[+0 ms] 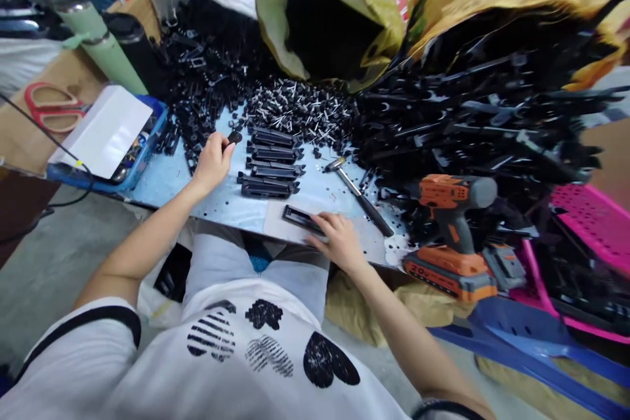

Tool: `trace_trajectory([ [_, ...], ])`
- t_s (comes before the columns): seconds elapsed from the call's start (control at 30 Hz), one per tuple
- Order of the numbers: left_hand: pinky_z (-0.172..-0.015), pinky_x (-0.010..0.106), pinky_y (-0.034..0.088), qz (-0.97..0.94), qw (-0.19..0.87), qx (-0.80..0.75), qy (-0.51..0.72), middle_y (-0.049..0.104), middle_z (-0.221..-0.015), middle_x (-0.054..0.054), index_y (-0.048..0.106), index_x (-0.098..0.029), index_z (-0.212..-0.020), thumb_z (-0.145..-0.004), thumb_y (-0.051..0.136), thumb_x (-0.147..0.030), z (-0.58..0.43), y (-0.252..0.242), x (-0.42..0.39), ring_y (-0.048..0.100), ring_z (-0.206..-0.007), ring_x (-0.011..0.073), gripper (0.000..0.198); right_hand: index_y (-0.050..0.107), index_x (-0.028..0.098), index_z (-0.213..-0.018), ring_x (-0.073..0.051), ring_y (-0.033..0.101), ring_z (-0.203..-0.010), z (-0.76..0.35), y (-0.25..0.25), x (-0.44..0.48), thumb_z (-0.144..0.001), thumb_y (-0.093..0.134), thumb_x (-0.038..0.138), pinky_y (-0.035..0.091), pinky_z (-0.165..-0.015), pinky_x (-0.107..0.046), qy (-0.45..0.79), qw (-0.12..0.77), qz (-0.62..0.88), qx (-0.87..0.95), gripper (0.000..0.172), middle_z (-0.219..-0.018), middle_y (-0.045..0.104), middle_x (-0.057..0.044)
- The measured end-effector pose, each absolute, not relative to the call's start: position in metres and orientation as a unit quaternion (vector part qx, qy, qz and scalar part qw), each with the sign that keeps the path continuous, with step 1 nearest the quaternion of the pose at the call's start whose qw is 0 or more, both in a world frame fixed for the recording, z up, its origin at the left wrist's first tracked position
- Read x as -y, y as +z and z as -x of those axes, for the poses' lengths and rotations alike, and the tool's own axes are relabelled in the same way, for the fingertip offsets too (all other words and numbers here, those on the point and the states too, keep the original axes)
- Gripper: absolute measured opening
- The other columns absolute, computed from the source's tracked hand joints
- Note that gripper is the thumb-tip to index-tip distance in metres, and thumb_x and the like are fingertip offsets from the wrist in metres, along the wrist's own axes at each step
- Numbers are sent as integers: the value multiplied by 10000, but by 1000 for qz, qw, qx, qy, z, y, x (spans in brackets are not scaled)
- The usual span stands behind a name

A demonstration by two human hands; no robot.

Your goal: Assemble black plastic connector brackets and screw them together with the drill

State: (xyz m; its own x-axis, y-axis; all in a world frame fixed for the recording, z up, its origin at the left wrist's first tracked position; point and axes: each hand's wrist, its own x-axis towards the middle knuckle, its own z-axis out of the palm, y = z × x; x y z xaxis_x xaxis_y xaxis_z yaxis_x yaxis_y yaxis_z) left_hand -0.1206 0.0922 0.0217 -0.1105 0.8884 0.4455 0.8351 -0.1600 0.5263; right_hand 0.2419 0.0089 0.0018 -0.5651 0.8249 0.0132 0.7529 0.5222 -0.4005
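Observation:
My left hand (213,163) pinches a small black part (234,138) between thumb and fingers, just left of a stack of long black plastic pieces (272,164) lying side by side. With closed fingers, my right hand (340,240) grips one end of a black slotted plastic piece (301,218) that lies near the table's front edge. To the right of it a hammer (363,200) with a dark handle rests on the blue work surface (221,207). Behind the row of pieces is a pile of small metal pins with black heads (300,111).
An orange cordless drill (453,236) stands at the right front, by a heap of long black parts (482,125). Small black parts (197,79) lie at back left, near a blue tray (132,174), red scissors (56,108) and a green bottle (105,46). An open sack (275,20) stands behind.

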Motion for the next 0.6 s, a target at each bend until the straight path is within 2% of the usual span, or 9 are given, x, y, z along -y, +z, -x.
trace_trajectory([
  [0.1, -784, 306, 432, -663, 41, -653, 365, 540, -864, 49, 449, -201, -868, -927, 406, -361, 121, 27, -53, 533, -837, 178, 175, 585, 214, -1162, -226, 548, -1011, -188, -14, 24, -926, 459, 371, 450, -888, -376, 261, 130, 326, 899, 310, -1087, 601, -109],
  [0.2, -781, 306, 433, -660, 52, -664, 346, 537, -855, 42, 467, -190, -879, -928, 409, -375, 124, 32, -25, 535, -835, 176, 200, 597, 215, -1107, -190, 569, -960, -132, -32, 50, -950, 426, 322, 470, -852, -328, 350, 89, 193, 913, 256, -1002, 626, -79],
  [0.3, -786, 311, 436, -660, 59, -670, 334, 540, -858, 40, 474, -182, -891, -925, 414, -368, 127, 38, -3, 543, -839, 177, 199, 616, 191, -1036, -170, 580, -902, -91, -40, 66, -949, 439, 303, 472, -828, -295, 381, 57, 118, 915, 227, -938, 633, -65],
  [0.4, -786, 302, 441, -662, 74, -667, 334, 549, -864, 39, 468, -183, -896, -916, 422, -335, 125, 45, 15, 558, -848, 175, 160, 611, 190, -1049, -165, 580, -913, -81, -30, 66, -949, 437, 305, 470, -843, -290, 386, 87, 70, 916, 231, -965, 635, -63],
  [0.47, -786, 298, 447, -661, 98, -663, 337, 560, -885, 41, 467, -184, -926, -905, 429, -316, 119, 46, 25, 570, -856, 174, 139, 588, 203, -1115, -187, 565, -980, -97, -17, 53, -948, 426, 307, 462, -880, -328, 350, 152, 129, 915, 254, -1046, 624, -82],
  [0.53, -796, 299, 456, -656, 138, -658, 342, 578, -930, 47, 468, -186, -984, -896, 437, -309, 107, 42, 32, 582, -878, 176, 154, 541, 207, -1205, -240, 522, -1081, -127, -6, 33, -933, 440, 327, 431, -930, -405, 260, 212, 279, 900, 315, -1161, 579, -119],
  [0.6, -815, 302, 466, -649, 190, -648, 349, 592, -997, 62, 465, -189, -1054, -887, 448, -306, 91, 34, 34, 589, -931, 183, 204, 475, 176, -1291, -304, 460, -1165, -162, 0, 12, -899, 487, 358, 383, -968, -477, 161, 203, 421, 869, 432, -1263, 513, -163],
])
